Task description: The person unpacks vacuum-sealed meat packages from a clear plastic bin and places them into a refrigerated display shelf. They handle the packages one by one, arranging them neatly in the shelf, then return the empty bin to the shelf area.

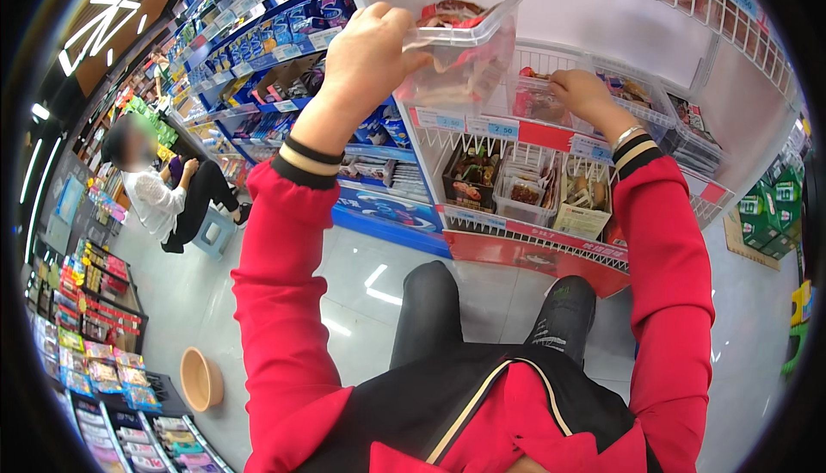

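Note:
My left hand (381, 54) grips the near left rim of a clear plastic bin (477, 37), raised and tilted above a white wire shelf (542, 50). Packets with red parts lie inside it. On that shelf, my right hand (584, 95) has its fingers bent together at a smaller clear container (535, 99) of red-and-clear packets; whether they pinch a packet or the rim, I cannot tell. Right of this hand stands another clear bin (635, 89) of small packets, then one with dark packets (694, 118).
Below are a black display box (474, 179) and a clear bin of sachets (526, 195). Blue shelves (271, 54) adjoin on the left. A person (155, 183) sits on a stool (213, 234); an orange-tan bucket (199, 379) stands on the floor. A wire basket (723, 15) overhangs the upper right.

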`<state>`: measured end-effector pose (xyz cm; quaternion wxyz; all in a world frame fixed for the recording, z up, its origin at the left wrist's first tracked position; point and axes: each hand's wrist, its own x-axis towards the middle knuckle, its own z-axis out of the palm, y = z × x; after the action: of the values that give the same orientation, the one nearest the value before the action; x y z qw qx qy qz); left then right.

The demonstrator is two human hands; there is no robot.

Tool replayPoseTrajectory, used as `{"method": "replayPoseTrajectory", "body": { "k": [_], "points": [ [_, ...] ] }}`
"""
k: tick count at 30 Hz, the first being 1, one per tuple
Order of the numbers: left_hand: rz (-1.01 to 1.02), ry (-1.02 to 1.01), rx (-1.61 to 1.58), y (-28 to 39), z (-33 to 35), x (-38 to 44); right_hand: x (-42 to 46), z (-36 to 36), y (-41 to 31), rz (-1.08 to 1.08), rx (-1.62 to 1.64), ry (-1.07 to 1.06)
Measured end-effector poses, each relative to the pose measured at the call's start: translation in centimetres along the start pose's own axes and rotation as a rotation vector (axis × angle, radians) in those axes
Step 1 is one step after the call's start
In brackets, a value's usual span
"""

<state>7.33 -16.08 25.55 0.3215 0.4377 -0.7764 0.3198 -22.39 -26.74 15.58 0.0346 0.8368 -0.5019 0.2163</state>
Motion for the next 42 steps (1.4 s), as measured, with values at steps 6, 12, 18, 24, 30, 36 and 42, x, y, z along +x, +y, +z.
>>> {"method": "replayPoseTrajectory", "body": {
  "k": [6, 12, 18, 24, 30, 36, 42],
  "points": [
    [-0.006, 0.010, 0.125, 0.0, 2.2, 1.4, -0.4, -0.1, -0.2, -0.027, -0.029, 0.007],
    [-0.082, -0.142, 0.176, 1.1, 6.0, 1.9, -1.3, 0.5, -0.2, -0.007, 0.070, 0.074],
    [-0.155, -0.298, 0.055, 1.0, 9.6, 1.4, -1.9, 1.3, -0.2, -0.061, 0.014, 0.202],
    [-0.111, -0.320, 0.019, 0.4, 12.4, 0.5, -2.0, 1.1, -0.4, -0.051, 0.020, 0.223],
    [-0.119, -0.485, -0.069, -0.7, 14.1, 0.1, -2.0, 1.4, -0.6, -0.052, 0.005, 0.238],
    [-0.238, -0.666, -0.231, -0.7, 13.2, 1.0, -2.0, 1.1, -0.3, -0.041, -0.034, 0.242],
    [-0.135, -0.603, -0.247, -1.9, 13.7, 1.0, -2.0, 0.7, -0.4, -0.076, -0.062, 0.228]
  ]
}}
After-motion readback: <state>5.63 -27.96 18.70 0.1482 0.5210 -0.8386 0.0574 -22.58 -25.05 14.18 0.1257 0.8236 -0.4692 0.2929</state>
